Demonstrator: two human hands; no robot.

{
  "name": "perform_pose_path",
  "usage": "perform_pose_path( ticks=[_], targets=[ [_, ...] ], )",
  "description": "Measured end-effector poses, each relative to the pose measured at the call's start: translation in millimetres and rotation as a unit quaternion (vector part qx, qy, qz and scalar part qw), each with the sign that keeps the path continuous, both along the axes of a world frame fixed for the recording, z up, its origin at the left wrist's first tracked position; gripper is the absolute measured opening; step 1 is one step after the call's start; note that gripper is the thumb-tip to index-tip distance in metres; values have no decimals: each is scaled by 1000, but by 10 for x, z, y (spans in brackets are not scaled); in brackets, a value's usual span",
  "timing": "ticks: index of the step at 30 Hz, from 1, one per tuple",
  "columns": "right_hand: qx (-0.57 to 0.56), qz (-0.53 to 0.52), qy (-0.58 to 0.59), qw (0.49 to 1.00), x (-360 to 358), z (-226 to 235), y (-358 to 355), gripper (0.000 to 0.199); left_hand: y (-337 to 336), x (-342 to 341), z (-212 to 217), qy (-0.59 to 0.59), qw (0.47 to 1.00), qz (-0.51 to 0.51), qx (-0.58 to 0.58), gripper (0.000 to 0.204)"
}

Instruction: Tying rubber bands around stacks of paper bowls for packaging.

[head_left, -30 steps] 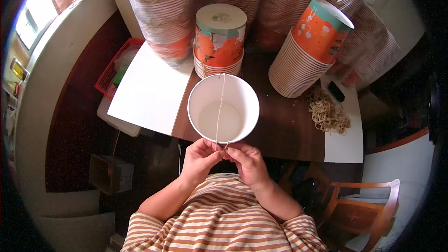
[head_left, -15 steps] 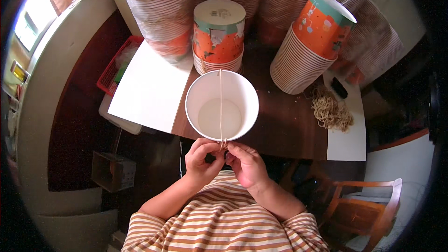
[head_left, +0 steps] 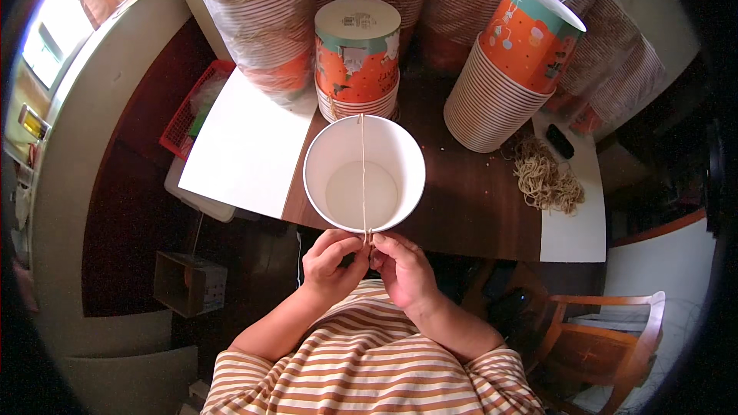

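A white paper bucket (head_left: 327,161) stands at the table's front edge with its mouth facing me. Across its opening runs a thin beige cord (head_left: 364,177), fixed at the far rim and reaching the near rim. My left hand (head_left: 334,261) and my right hand (head_left: 403,265) meet at that near rim, thumbs and fingers pinched on the cord where it is looped or knotted. What lies between the lower fingers is hidden. Behind the bucket, a short stack of orange and green buckets (head_left: 357,65) stands upside down.
A taller leaning stack of nested buckets (head_left: 500,100) stands at the right. Beside it lie a heap of beige cords (head_left: 546,177) and a black object (head_left: 560,141) on a white sheet. Plastic-wrapped bucket stacks (head_left: 257,15) line the back. A red basket (head_left: 181,127) is at left, a wooden chair (head_left: 600,338) lower right.
The cord loops at the near rim are drawn closer together. My right hand has shifted slightly left, and both hands keep their pinch. The whole view has shifted slightly.
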State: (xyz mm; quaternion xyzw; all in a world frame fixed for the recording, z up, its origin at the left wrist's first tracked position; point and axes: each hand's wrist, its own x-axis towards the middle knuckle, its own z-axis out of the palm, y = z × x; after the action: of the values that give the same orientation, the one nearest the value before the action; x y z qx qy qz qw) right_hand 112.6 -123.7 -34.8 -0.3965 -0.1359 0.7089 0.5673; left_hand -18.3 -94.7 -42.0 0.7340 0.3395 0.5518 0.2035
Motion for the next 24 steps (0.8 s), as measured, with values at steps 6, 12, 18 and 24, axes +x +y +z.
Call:
perform_pose_path(
  ticks=[6, 12, 18, 24],
  targets=[
    [48, -9, -66, 997, 29, -84, 28, 12, -73, -25, -131, -193, 941, -91, -263, 9],
    [136, -34, -257, 956, 33, -12, 53, 18, -69, -55, -106, -278, 881, -149, -352, 6],
    [181, -95, -392, 897, 45, -134, 78, 18, -57, -52, -48, -306, 864, -162, -365, 4],
    [181, -104, -464, 861, 85, -158, 106, 14, -57, -69, -25, -288, 860, -198, -372, 5]
  ],
)
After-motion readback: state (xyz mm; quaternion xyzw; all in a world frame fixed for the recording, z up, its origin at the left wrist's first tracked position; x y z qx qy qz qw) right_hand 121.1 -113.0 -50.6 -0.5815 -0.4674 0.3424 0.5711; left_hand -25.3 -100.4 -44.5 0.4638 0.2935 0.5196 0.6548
